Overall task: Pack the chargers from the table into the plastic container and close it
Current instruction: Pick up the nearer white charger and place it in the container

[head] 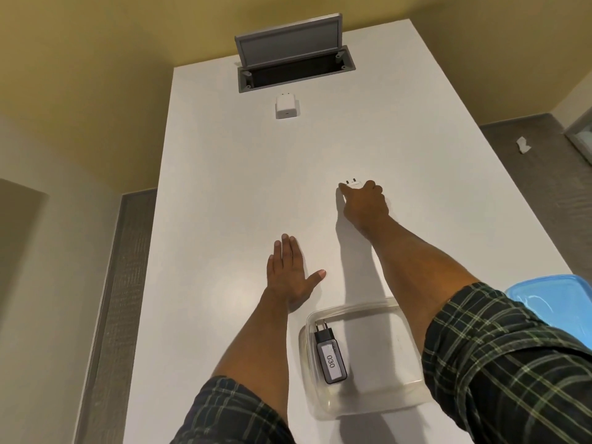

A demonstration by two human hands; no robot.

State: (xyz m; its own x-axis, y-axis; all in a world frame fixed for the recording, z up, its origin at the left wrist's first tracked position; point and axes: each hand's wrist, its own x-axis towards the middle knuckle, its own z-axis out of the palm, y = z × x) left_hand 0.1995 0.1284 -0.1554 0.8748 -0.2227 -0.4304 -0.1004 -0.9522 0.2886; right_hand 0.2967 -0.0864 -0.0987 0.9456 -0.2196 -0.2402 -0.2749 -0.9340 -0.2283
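Note:
A clear plastic container [407, 395] stands at the near edge of the white table [230, 187], between my forearms. In it lies a dark charger [330, 360] with a white label reading 030. My right hand [365, 203] reaches past the container and closes around a small white charger [352, 183], whose prongs stick out beyond my fingers. My left hand [288, 274] rests flat on the table, fingers spread, holding nothing. Another white charger [287, 107] lies far up the table, near the cable hatch. The blue lid [557, 302] lies to the right of the container.
A grey cable hatch [288, 64] with its flap raised is set into the table's far end. Floor shows on both sides of the table, with a scrap of white paper [523, 144] on the floor at the right.

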